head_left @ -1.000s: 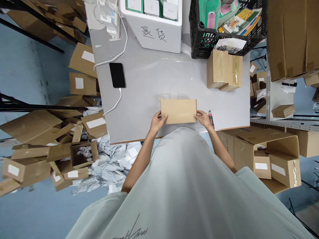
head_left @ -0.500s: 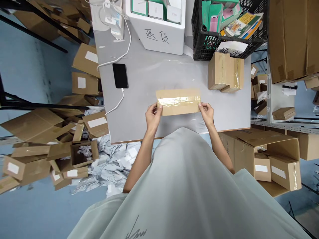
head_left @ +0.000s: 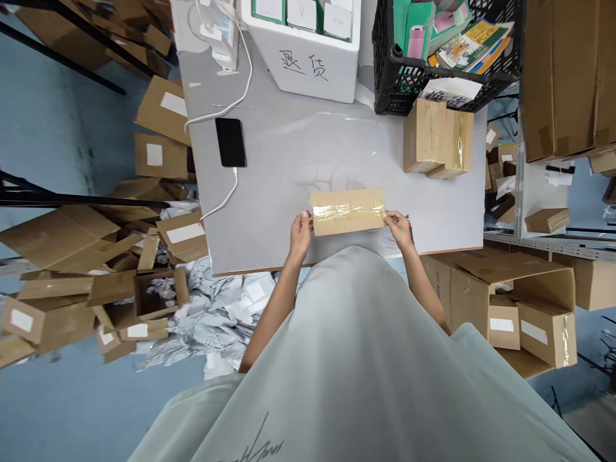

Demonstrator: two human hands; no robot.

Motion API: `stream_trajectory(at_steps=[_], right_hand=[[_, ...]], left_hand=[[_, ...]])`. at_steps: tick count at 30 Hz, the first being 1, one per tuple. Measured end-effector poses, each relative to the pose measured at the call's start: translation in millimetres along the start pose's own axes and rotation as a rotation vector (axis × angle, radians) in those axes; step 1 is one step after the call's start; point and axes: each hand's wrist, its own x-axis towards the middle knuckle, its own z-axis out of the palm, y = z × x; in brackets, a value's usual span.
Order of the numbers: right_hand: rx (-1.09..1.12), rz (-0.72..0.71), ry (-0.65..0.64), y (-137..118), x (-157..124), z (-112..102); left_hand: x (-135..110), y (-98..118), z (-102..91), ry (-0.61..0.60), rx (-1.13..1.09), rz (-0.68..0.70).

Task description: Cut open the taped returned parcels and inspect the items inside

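Though clear tape already runs along its upward face, the flat brown cardboard box (head_left: 347, 211), pinched endwise between left hand (head_left: 301, 230) and right hand (head_left: 398, 226) over the grey surface (head_left: 289, 173), shows no label.

Floor (head_left: 52, 135): blue, littered with cardboard boxes (head_left: 72, 240) on the left. Table (head_left: 289, 154) — pale grey top, wooden edge. Metal shelving (head_left: 548, 239) — right side.
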Motion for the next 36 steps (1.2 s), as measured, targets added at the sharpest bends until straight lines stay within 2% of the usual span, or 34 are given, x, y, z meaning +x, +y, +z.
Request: stream_trajectory(at_steps=[2,4,7,10,12,14,17,21,25,29,32,36], right_hand=[[0.004,0.007,0.016,1.9,5.2,-9.2],[-0.021,0.009,0.048,2.0,9.5,-21.4],[-0.180,-0.025,0.207,-5.8,10.1,-41.7],[-0.327,-0.147,0.337,-25.1,-0.9,-52.9],[-0.309,-0.201,0.275,-41.5,-13.8,-48.7],[-0.271,-0.198,0.152,-57.6,-27.6,-35.4],[-0.338,-0.207,0.062,-77.4,-43.7,-10.0],[-0.446,-0.202,0.071,-91.8,-50.9,8.9],[-0.484,-0.124,0.015,-87.5,-49.8,16.9],[-0.484,-0.049,-0.073,-73.6,-51.3,29.7],[-0.402,-0.029,-0.116,-67.2,-52.8,34.5],[-0.310,-0.005,-0.131,-64.4,-47.8,31.5]], left_hand=[[5.9,-3.7,3.0,0.050,-0.041,-0.112],[8.8,-4.4,9.2,0.049,-0.051,-0.194],[3.6,1.7,23.4,-0.058,-0.072,-0.230],[-9.5,14.2,37.1,-0.230,-0.131,-0.188],[-17.6,23.6,43.4,-0.325,-0.161,-0.151],[-23.3,32.8,47.5,-0.358,-0.171,-0.123],[-30.4,47.0,49.8,-0.343,-0.163,-0.063],[-42.1,68.9,39.3,-0.247,-0.114,0.061],[-45.3,83.8,14.6,-0.163,-0.017,0.150],[-37.1,80.3,-3.8,-0.147,0.113,0.064],[-34.3,73.0,-5.5,-0.177,0.100,0.018],[-36.5,68.9,3.7,-0.125,0.075,0.033]])
